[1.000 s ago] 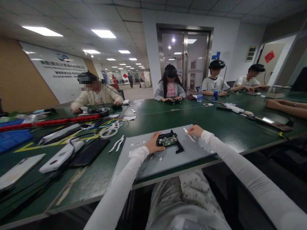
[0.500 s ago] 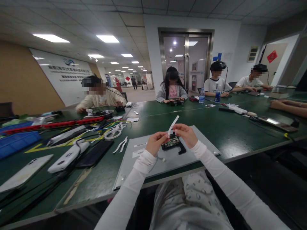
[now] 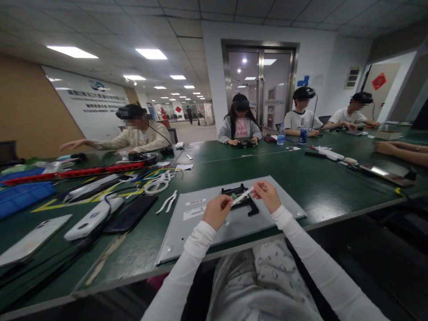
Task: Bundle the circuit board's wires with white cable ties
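Observation:
A narrow white strip (image 3: 242,196) is stretched slantwise between my two hands. My left hand (image 3: 217,210) pinches its lower end, and my right hand (image 3: 266,195) pinches the upper end. Beneath the strip lies a black frame (image 3: 253,207) with a green circuit board, partly hidden by my hands and the strip. The frame rests on a flat grey panel (image 3: 197,232) at the table's near edge. White labels (image 3: 193,213) are stuck on the panel, left of the frame.
Left of the panel are loose white strips (image 3: 168,203), a coiled white cable (image 3: 157,185), a dark phone (image 3: 132,214), a white power bank (image 3: 93,218) and a pale phone (image 3: 35,238). A blue basket (image 3: 28,196) stands farther left. Several people sit around the green table (image 3: 214,160).
The white strip has gone from standing upward to lying slantwise between my hands. My right hand has shifted to its far end. A person at the left has stretched an arm out leftward.

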The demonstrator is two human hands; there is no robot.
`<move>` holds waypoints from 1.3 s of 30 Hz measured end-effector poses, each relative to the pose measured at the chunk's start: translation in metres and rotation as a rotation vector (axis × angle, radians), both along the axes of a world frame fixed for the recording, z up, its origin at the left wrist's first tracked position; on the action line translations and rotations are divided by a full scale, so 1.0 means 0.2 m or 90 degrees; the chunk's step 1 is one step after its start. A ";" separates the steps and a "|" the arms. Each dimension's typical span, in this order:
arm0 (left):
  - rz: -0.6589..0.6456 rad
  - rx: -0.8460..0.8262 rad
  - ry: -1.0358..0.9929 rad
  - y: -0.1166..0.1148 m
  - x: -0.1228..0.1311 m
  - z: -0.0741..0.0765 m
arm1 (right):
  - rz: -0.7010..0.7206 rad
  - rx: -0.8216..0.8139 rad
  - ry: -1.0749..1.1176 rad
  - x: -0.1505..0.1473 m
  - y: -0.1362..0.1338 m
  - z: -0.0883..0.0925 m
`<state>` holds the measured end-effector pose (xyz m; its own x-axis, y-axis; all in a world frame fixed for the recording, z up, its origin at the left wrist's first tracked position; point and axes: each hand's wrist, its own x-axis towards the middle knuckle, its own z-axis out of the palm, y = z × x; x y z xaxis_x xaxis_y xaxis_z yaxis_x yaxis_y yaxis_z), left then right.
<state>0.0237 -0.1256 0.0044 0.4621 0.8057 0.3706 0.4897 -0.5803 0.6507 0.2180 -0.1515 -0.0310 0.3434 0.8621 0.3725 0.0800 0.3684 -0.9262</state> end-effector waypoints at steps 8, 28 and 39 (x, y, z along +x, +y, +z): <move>0.028 0.044 0.055 0.02 0.05 -0.13 | -0.034 0.014 -0.056 0.07 -0.02 -0.11; 0.246 0.058 0.307 -0.05 0.30 -0.19 | -0.237 -0.128 -0.389 0.12 -0.02 -0.21; 0.252 0.062 0.368 -0.05 0.33 -0.20 | -0.230 -0.203 -0.515 0.08 -0.02 -0.18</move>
